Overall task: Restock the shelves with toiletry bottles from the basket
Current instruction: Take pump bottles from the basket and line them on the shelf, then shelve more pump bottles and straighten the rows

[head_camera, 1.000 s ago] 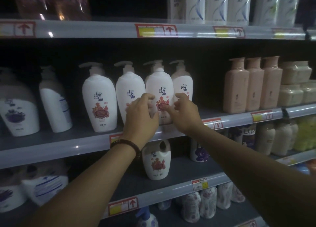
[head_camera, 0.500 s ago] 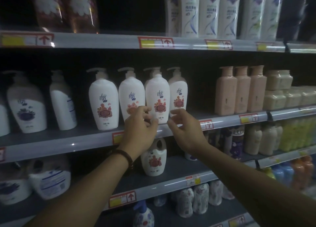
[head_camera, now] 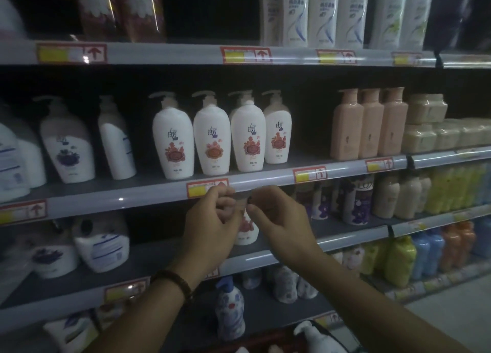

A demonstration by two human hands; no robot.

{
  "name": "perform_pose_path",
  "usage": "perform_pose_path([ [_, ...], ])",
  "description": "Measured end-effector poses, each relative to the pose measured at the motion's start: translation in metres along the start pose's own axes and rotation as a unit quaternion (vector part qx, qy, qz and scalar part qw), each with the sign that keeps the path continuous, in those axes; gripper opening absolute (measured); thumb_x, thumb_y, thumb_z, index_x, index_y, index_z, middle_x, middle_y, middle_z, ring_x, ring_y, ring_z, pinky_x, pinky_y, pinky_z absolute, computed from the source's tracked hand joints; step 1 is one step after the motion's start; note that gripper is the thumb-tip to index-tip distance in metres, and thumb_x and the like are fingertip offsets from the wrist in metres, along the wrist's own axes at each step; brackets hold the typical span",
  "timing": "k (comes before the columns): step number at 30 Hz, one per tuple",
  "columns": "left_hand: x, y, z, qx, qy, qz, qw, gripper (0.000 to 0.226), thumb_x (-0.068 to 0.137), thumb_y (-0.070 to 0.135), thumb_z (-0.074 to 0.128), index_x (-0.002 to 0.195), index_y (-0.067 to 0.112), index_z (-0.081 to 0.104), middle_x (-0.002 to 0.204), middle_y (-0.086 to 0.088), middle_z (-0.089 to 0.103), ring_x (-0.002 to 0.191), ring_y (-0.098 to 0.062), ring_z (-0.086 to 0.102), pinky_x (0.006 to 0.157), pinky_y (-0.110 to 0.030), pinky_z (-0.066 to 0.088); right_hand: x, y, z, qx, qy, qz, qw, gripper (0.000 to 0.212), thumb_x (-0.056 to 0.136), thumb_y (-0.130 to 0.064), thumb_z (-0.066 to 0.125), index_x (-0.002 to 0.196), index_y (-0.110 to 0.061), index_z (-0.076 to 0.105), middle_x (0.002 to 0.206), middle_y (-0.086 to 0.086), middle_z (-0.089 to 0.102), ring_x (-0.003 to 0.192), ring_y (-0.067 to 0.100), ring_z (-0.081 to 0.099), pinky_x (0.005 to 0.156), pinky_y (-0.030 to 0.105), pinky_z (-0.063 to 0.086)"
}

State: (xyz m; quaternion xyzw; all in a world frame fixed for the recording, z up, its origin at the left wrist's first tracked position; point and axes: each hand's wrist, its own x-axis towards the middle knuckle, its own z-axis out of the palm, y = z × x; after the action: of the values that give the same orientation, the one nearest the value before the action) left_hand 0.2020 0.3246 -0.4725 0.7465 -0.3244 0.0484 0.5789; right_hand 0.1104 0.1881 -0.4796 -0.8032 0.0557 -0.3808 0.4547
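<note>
Where left hand [head_camera: 212, 225] faces right hand [head_camera: 281, 225] | white bottle [head_camera: 246, 230] half-hidden behind

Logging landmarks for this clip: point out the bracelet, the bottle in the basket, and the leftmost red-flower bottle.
Bracelet [head_camera: 174, 279]: head view, on its beads.
Basket bottle [head_camera: 316, 343]: head view, white body.
Leftmost red-flower bottle [head_camera: 172, 142]: head view, front label.

pump bottles [head_camera: 172, 142] perhaps marked 拉芳, arrowed price tags [head_camera: 245, 55]

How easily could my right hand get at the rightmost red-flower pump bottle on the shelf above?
Probably yes: the right hand looks empty just below the shelf edge, and the rightmost red-flower bottle stands near the front with open space to its right.
</note>
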Motion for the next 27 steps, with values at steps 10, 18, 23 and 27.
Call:
perform_pose_path([
  [10, -0.079, -0.036, -0.020, 0.014, -0.022, -0.049, 0.998, 0.028, 0.099, 0.024, 0.072, 0.122, 0.036, 0.062, 0.111, 0.016, 0.070, 0.097, -0.001, 0.070, 0.067, -0.014, 0.053, -0.077, 0.005, 0.018, 0.001, -0.014, 0.048, 0.999, 0.021, 0.100, -0.029, 0.072, 0.120, -0.025, 0.069, 0.106, -0.014, 0.074, 0.101, 0.003, 0.069, 0.087, 0.034, 0.059],
  [18, -0.134, -0.072, -0.018, 0.030, -0.013, -0.086, 0.996, 0.022, 0.098, 0.025, 0.073, 0.117, 0.034, 0.066, 0.104, 0.021, 0.073, 0.094, 0.004, 0.070, 0.074, -0.008, 0.054, -0.139, 0.033, 0.033, 0.001, -0.052, 0.098, 0.994, 0.023, 0.095, -0.031, 0.076, 0.117, -0.029, 0.070, 0.107, -0.015, 0.074, 0.102, 0.005, 0.071, 0.089, 0.034, 0.059],
  [23, -0.158, -0.092, -0.013, 0.015, -0.021, -0.121, 0.992, 0.023, 0.098, 0.027, 0.073, 0.116, 0.038, 0.063, 0.106, 0.019, 0.072, 0.096, 0.005, 0.068, 0.071, -0.007, 0.052, -0.168, 0.047, 0.037, -0.006, -0.064, 0.132, 0.989, 0.019, 0.095, -0.030, 0.078, 0.111, -0.034, 0.069, 0.102, -0.018, 0.075, 0.096, 0.001, 0.071, 0.080, 0.026, 0.059],
  [27, -0.171, -0.111, -0.009, 0.020, -0.021, -0.140, 0.990, 0.026, 0.096, 0.025, 0.074, 0.115, 0.039, 0.063, 0.105, 0.017, 0.073, 0.093, 0.005, 0.068, 0.078, -0.016, 0.052, -0.182, 0.060, 0.043, -0.002, -0.059, 0.152, 0.987, 0.020, 0.094, -0.028, 0.079, 0.112, -0.024, 0.070, 0.100, -0.011, 0.076, 0.092, 0.001, 0.071, 0.077, 0.016, 0.054],
])
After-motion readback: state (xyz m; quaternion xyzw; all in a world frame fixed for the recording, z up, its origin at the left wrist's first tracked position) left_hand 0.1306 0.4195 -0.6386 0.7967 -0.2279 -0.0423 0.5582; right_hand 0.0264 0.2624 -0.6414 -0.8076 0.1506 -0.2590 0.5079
